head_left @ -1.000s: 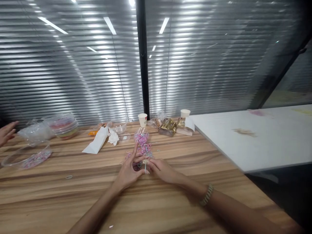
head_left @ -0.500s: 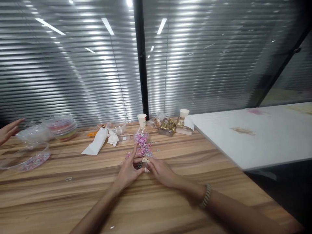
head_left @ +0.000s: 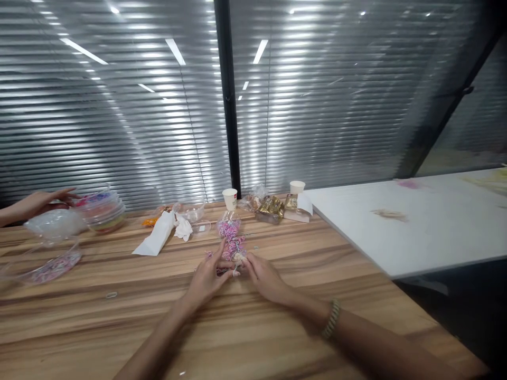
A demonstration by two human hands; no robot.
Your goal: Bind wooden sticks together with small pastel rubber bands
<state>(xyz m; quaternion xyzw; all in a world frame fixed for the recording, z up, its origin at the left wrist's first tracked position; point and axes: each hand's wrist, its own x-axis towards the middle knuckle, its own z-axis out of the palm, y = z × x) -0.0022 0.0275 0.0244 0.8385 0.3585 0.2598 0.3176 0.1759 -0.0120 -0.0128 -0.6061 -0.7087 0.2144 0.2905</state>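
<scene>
Over the wooden table [head_left: 158, 311], my left hand [head_left: 208, 275] and my right hand [head_left: 264, 278] meet at a small cream-coloured piece [head_left: 239, 257]. The right fingers are pinched on this piece. A thin pale band [head_left: 236, 269] runs from it to my left thumb, and my left fingers hold the band, with the index finger pointing up. Just beyond my fingertips lies a heap of pink, purple and grey loops [head_left: 234, 246], spilling from a small clear container [head_left: 228, 227]. My right wrist wears a beaded bracelet.
Another person's hand [head_left: 59, 196] is at stacked clear tubs [head_left: 103, 211] on the left, near an open clear container [head_left: 57, 266]. Paper cups [head_left: 229, 199], a napkin [head_left: 156, 235] and gold wrappers [head_left: 271, 208] stand or lie at the back. A white table [head_left: 348, 211] adjoins on the right.
The other person's hand has moved right, onto the stacked tubs, whose top now shows blue and pink. My fingers have shifted slightly around the cream piece and band.
</scene>
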